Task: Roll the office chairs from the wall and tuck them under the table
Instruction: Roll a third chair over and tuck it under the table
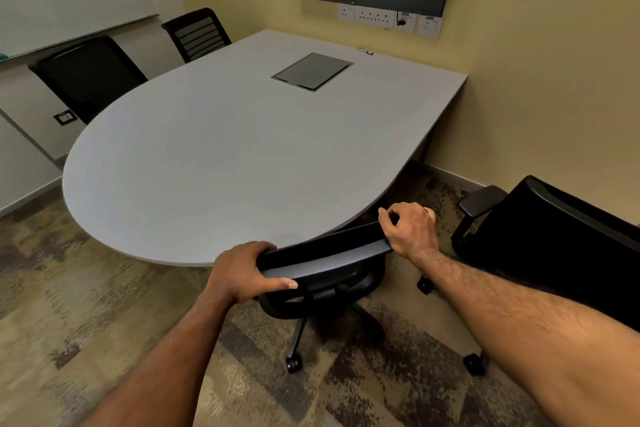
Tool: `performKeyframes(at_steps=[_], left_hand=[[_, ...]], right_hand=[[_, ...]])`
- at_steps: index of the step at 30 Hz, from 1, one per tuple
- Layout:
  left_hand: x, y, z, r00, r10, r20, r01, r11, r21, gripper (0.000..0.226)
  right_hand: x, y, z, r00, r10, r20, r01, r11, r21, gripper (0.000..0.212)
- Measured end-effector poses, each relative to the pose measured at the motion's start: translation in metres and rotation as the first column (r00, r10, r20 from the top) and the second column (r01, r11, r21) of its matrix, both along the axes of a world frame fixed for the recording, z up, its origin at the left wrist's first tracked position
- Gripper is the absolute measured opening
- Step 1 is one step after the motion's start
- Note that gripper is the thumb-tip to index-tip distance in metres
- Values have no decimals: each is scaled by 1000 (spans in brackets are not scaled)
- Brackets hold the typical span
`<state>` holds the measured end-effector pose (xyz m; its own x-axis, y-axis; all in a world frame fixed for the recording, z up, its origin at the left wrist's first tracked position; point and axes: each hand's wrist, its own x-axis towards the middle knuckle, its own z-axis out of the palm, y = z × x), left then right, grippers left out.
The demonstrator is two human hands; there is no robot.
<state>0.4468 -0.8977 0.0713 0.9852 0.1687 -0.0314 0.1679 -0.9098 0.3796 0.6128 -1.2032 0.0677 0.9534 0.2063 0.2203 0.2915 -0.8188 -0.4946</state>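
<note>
Between both hands' fingers (388, 218), chair (322, 253) backrest at table (207, 149) edge.

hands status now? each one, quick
Left hand: closed on the left end of the chair backrest.
Right hand: closed on the backrest's right end.

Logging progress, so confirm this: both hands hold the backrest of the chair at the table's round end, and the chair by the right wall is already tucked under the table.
One thing is wrong. The head view shows both hands, left and right, on the backrest at the table, but the chair by the right wall stands clear of the table, not tucked under.
</note>
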Motion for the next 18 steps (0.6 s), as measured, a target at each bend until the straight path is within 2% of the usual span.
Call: performKeyframes(at_steps=[6,18], left_hand=[[12,-1,1,1000,2,-26,-1,1000,4,99],[22,-7,11,989,21,-145,-30,998,-58,108]], right_hand=[[16,-1,-2,1000,20,-7,-20,1000,-10,45],[32,-4,0,995,67,-78,-73,994,-78,32]])
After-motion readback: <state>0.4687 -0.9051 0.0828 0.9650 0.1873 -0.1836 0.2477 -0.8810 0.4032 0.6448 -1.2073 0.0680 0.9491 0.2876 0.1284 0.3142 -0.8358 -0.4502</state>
